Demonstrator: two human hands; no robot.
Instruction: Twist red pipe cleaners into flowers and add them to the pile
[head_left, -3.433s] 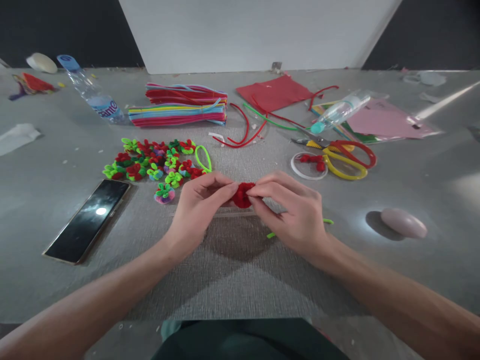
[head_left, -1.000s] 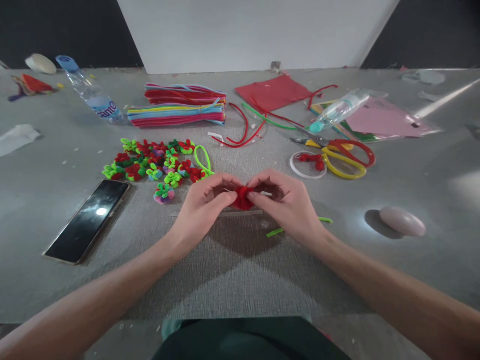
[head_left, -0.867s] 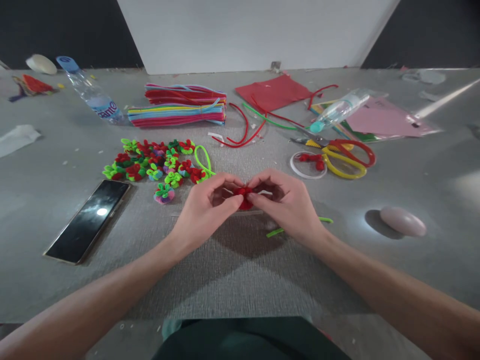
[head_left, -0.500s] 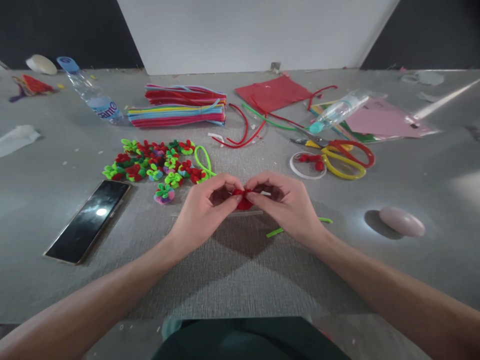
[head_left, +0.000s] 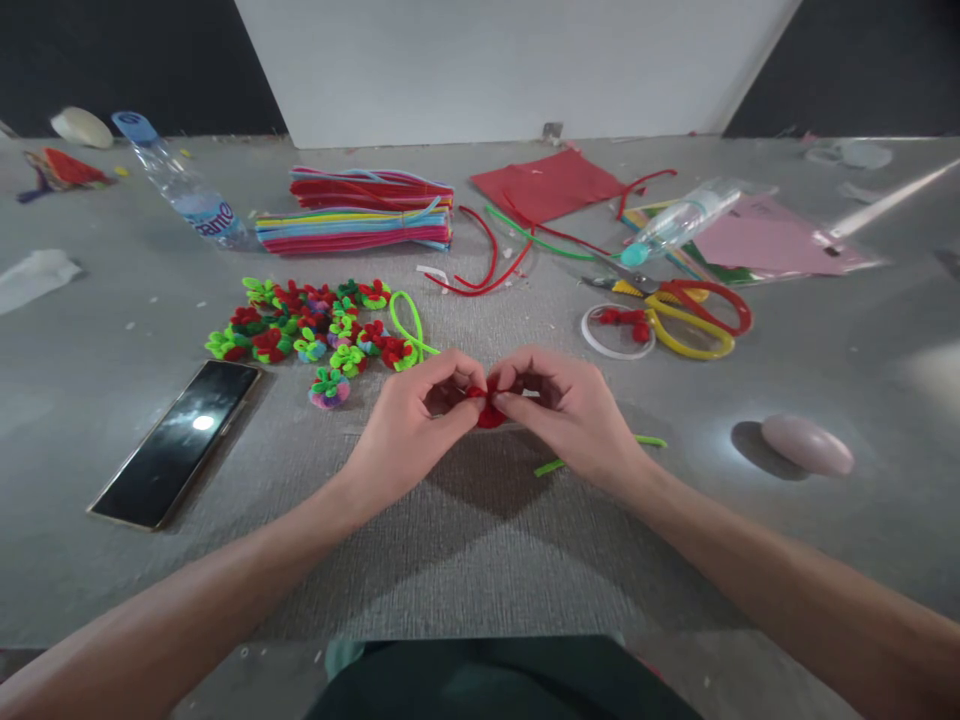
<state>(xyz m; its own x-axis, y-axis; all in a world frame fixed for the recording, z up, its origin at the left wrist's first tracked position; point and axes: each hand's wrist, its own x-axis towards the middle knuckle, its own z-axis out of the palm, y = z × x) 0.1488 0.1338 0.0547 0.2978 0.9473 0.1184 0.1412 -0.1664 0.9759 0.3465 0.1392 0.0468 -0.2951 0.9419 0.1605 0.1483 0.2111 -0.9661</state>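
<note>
My left hand (head_left: 431, 405) and my right hand (head_left: 559, 405) meet at the middle of the table, both closed in a pinch. Between their fingertips is a small red pipe cleaner piece (head_left: 491, 412), mostly covered by the fingers. Its exact shape I cannot make out. A bright green pipe cleaner (head_left: 550, 467) lies partly under my right hand. By my left hand, a looped green pipe cleaner (head_left: 406, 315) rests at the edge of a pile of small pipe cleaner flowers (head_left: 345, 358) in red, green and mixed colours.
A phone (head_left: 176, 445) lies at left, below a tilted water bottle (head_left: 184, 190). Pipe cleaner bundles (head_left: 356, 228) and a red sheet (head_left: 547, 187) lie at the back. Scissors (head_left: 690, 335), a white ring (head_left: 616, 352) holding red pieces, a second bottle (head_left: 682, 222) and a pinkish oval object (head_left: 806, 445) are right.
My fingers have shifted slightly around the red piece, and the right fingertips have changed their pinch on it. The other things on the table stay where they were.
</note>
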